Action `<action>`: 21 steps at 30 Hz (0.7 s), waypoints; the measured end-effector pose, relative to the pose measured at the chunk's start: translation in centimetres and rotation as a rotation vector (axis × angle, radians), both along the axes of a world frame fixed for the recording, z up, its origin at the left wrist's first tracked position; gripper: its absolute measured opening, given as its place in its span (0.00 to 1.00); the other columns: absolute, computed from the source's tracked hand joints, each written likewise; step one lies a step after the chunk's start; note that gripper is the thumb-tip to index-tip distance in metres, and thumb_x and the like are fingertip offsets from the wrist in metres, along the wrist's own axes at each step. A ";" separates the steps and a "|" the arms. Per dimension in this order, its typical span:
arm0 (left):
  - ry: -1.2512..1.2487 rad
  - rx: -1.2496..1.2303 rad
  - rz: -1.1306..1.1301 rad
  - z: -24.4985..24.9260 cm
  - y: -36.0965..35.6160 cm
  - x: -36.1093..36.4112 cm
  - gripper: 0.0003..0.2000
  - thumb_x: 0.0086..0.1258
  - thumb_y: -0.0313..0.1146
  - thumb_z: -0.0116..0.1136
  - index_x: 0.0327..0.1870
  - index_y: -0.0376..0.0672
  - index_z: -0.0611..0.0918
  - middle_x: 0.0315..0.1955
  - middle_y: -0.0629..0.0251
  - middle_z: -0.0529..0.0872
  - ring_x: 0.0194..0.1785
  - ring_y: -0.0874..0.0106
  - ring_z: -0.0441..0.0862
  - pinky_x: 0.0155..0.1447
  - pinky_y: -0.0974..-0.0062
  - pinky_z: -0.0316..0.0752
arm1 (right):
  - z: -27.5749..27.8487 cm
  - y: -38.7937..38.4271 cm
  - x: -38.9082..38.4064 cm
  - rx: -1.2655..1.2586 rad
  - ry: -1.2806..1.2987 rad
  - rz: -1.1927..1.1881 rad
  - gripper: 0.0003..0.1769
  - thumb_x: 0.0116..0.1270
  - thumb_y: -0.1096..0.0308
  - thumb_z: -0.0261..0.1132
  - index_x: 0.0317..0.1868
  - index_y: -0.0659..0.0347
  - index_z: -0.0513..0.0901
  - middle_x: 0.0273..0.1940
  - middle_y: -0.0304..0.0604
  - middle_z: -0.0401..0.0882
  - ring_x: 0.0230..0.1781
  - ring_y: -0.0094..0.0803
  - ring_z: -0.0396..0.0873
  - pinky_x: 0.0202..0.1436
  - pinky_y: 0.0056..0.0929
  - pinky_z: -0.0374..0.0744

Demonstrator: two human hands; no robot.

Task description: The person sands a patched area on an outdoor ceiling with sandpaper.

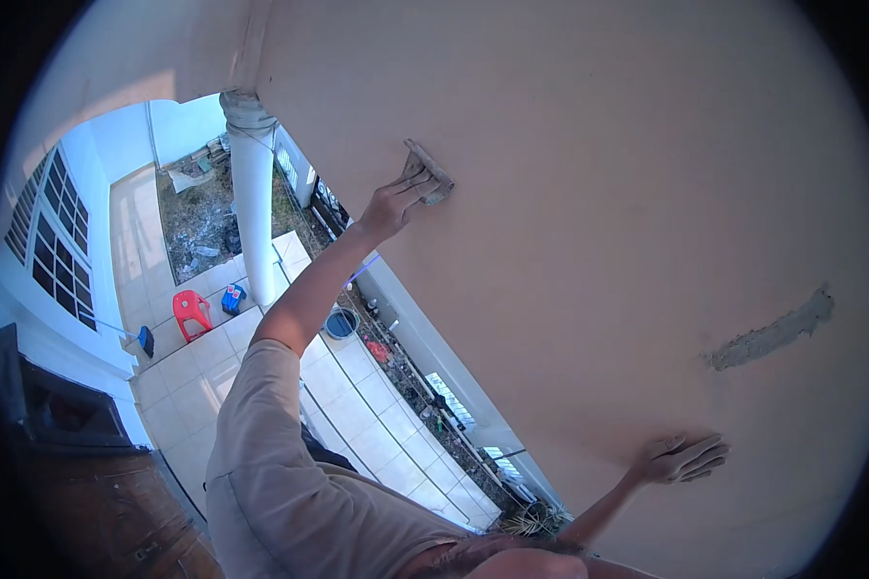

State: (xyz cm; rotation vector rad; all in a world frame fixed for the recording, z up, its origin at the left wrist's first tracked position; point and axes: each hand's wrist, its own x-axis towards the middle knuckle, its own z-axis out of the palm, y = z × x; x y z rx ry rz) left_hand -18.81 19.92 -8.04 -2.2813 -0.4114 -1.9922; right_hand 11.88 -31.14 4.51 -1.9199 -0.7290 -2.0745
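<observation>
My left hand [393, 207] is raised with its fingers closed around a small grey plaster float [433, 172]. The float is caked with dried-looking plaster, and its face lies against or very close to the broad beige plastered surface [570, 212]. My right hand [684, 459] is stretched out at the lower right, fingers apart and holding nothing. It lies on or just off the same surface; contact is hard to tell. A rough grey streak of plaster [772, 333] shows above my right hand. Some fingers of the left hand are partly hidden by the float.
Far below lies a tiled floor [348, 396]. On it stand a red plastic stool [191, 315], a blue box-like item [233, 298], a bucket [340, 323] and a blue broom [146, 340]. A white column [252, 212] rises at left, near a barred window [60, 236]. Brown boards [116, 516] lie lower left.
</observation>
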 end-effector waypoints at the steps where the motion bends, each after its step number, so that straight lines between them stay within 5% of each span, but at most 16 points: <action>1: -0.018 -0.028 0.040 0.0 0.1 0.5 0.20 0.65 0.21 0.60 0.59 0.47 0.82 0.58 0.60 0.82 0.68 0.61 0.73 0.70 0.63 0.75 | 0.1 -0.2 0.1 0.002 -0.019 -0.005 0.35 0.80 0.45 0.39 0.75 0.61 0.63 0.76 0.53 0.57 0.77 0.52 0.56 0.76 0.51 0.54; 4: -0.186 -0.004 -0.093 16.3 -0.5 1.5 0.21 0.66 0.19 0.57 0.60 0.47 0.81 0.57 0.59 0.83 0.65 0.57 0.76 0.67 0.63 0.78 | -0.1 0.0 0.7 -0.004 -0.062 0.010 0.35 0.80 0.45 0.39 0.75 0.62 0.63 0.76 0.54 0.57 0.76 0.54 0.56 0.76 0.51 0.55; 6: -0.147 -0.063 -0.196 22.9 -0.7 3.0 0.19 0.67 0.21 0.57 0.59 0.48 0.81 0.56 0.59 0.83 0.63 0.57 0.77 0.68 0.63 0.76 | -0.2 -0.2 1.0 -0.023 -0.034 -0.029 0.36 0.80 0.47 0.39 0.74 0.67 0.62 0.76 0.57 0.55 0.77 0.54 0.54 0.77 0.52 0.54; 9: -0.229 0.013 -0.125 16.8 -2.3 4.4 0.17 0.67 0.23 0.58 0.56 0.49 0.83 0.56 0.61 0.84 0.64 0.59 0.77 0.71 0.62 0.73 | -0.2 0.0 0.4 -0.013 -0.003 -0.048 0.35 0.80 0.47 0.38 0.74 0.68 0.62 0.76 0.58 0.55 0.77 0.55 0.54 0.77 0.52 0.54; 11: -0.133 0.039 -0.088 7.0 -4.9 4.9 0.16 0.68 0.24 0.58 0.56 0.51 0.84 0.55 0.62 0.84 0.64 0.62 0.78 0.72 0.60 0.71 | 0.2 0.3 0.4 0.004 -0.012 -0.027 0.35 0.80 0.47 0.38 0.74 0.66 0.62 0.76 0.57 0.56 0.77 0.55 0.55 0.76 0.52 0.55; 13: -0.074 0.030 -0.105 5.4 -6.6 4.8 0.17 0.68 0.25 0.58 0.57 0.51 0.83 0.55 0.63 0.85 0.64 0.62 0.77 0.73 0.61 0.71 | -0.4 0.2 0.0 0.010 -0.019 -0.003 0.35 0.80 0.46 0.39 0.74 0.65 0.63 0.76 0.56 0.57 0.76 0.55 0.56 0.76 0.52 0.55; 15: -0.057 0.059 -0.105 8.7 -7.1 4.7 0.17 0.68 0.25 0.58 0.58 0.50 0.83 0.54 0.64 0.85 0.65 0.63 0.77 0.72 0.61 0.72 | 0.1 0.2 0.1 -0.016 -0.052 0.008 0.35 0.80 0.46 0.40 0.74 0.65 0.63 0.76 0.57 0.56 0.76 0.55 0.55 0.76 0.52 0.55; 18: -0.035 0.072 -0.209 23.3 -8.0 5.9 0.18 0.67 0.25 0.59 0.58 0.49 0.82 0.54 0.64 0.85 0.64 0.64 0.78 0.67 0.64 0.77 | -0.2 0.0 0.5 0.009 -0.011 -0.024 0.35 0.80 0.46 0.40 0.73 0.66 0.64 0.75 0.57 0.56 0.76 0.55 0.55 0.76 0.51 0.55; 21: -0.184 0.114 -0.244 23.1 -10.0 8.5 0.19 0.66 0.24 0.59 0.59 0.49 0.82 0.56 0.64 0.84 0.64 0.63 0.78 0.65 0.65 0.78 | -0.3 0.0 0.5 -0.001 0.012 -0.007 0.36 0.79 0.47 0.41 0.73 0.68 0.63 0.76 0.60 0.55 0.77 0.58 0.53 0.77 0.55 0.53</action>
